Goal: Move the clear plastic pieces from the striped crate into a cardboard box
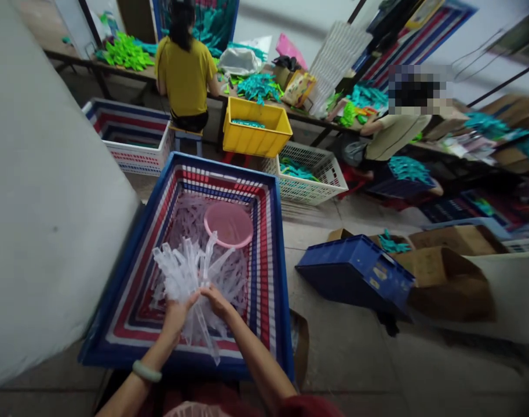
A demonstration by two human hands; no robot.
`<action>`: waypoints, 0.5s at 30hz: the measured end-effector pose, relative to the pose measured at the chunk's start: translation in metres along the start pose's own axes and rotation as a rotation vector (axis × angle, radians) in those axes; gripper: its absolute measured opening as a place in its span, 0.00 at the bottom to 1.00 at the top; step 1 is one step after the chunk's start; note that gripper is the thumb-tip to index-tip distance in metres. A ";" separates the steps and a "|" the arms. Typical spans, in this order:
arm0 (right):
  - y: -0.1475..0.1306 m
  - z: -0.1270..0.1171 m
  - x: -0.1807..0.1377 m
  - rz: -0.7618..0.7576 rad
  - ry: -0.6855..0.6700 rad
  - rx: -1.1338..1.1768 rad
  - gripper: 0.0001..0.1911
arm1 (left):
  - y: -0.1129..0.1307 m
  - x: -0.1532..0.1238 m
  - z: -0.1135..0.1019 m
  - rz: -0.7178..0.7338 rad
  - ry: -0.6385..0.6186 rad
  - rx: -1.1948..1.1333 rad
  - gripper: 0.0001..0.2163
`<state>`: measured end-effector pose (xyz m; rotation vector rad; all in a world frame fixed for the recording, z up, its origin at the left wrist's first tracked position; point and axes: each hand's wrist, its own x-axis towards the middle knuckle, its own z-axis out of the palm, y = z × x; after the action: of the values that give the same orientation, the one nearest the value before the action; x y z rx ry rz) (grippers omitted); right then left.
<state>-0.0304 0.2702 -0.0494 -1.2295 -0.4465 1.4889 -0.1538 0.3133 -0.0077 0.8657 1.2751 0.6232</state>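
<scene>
both hands, left hand (176,317) and right hand (216,301), are clamped round a bunch of clear plastic pieces (190,272), hangers maybe, over the striped blue crate (278,272) with a pink bowl (228,224) inside

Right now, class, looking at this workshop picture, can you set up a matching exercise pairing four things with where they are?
Things:
1. Round pink plastic lid
2. Bundle of clear plastic strips
3. Yellow plastic bin
4. Overturned dark blue plastic crate

Places:
A. on the floor beside brown cardboard boxes
B. lying inside the striped basket
C. by the person in the yellow shirt
D. held in both hands

Pairs: 1-B, 2-D, 3-C, 4-A
</scene>
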 end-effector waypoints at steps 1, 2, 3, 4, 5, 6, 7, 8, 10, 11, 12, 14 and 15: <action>-0.007 0.004 -0.007 -0.013 0.008 0.013 0.27 | 0.009 -0.007 0.002 0.011 -0.012 0.001 0.37; -0.013 0.009 -0.014 -0.026 0.013 0.025 0.26 | 0.018 -0.014 0.005 0.020 -0.026 -0.004 0.38; -0.020 0.013 -0.020 -0.038 0.018 0.035 0.26 | 0.027 -0.021 0.006 0.025 -0.044 -0.012 0.39; -0.027 0.018 -0.026 -0.050 0.024 0.045 0.25 | 0.036 -0.028 0.008 0.024 -0.063 -0.020 0.40; -0.034 0.023 -0.032 -0.063 0.033 0.053 0.24 | 0.044 -0.035 0.008 0.015 -0.085 -0.026 0.39; -0.041 0.028 -0.037 -0.079 0.047 0.062 0.23 | 0.053 -0.041 0.008 -0.003 -0.112 -0.029 0.39; -0.048 0.033 -0.042 -0.099 0.067 0.072 0.23 | 0.062 -0.046 0.008 -0.026 -0.143 -0.025 0.37; -0.056 0.038 -0.047 -0.126 0.092 0.083 0.22 | 0.072 -0.049 0.008 -0.047 -0.181 -0.014 0.36; -0.071 0.049 -0.058 -0.201 0.161 0.110 0.22 | 0.093 -0.055 0.008 -0.075 -0.288 0.026 0.31; -0.078 0.053 -0.065 -0.246 0.204 0.125 0.22 | 0.104 -0.058 0.010 -0.077 -0.353 0.056 0.29; -0.085 0.057 -0.074 -0.291 0.252 0.140 0.21 | 0.114 -0.062 0.013 -0.074 -0.423 0.090 0.26; -0.097 0.061 -0.098 -0.379 0.361 0.163 0.18 | 0.131 -0.074 0.024 -0.064 -0.564 0.164 0.22; -0.103 0.060 -0.112 -0.419 0.419 0.168 0.15 | 0.136 -0.081 0.033 -0.057 -0.629 0.200 0.20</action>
<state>-0.0471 0.2248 0.1068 -1.1877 -0.2676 0.8676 -0.1296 0.3154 0.1520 1.0784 0.7895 0.1483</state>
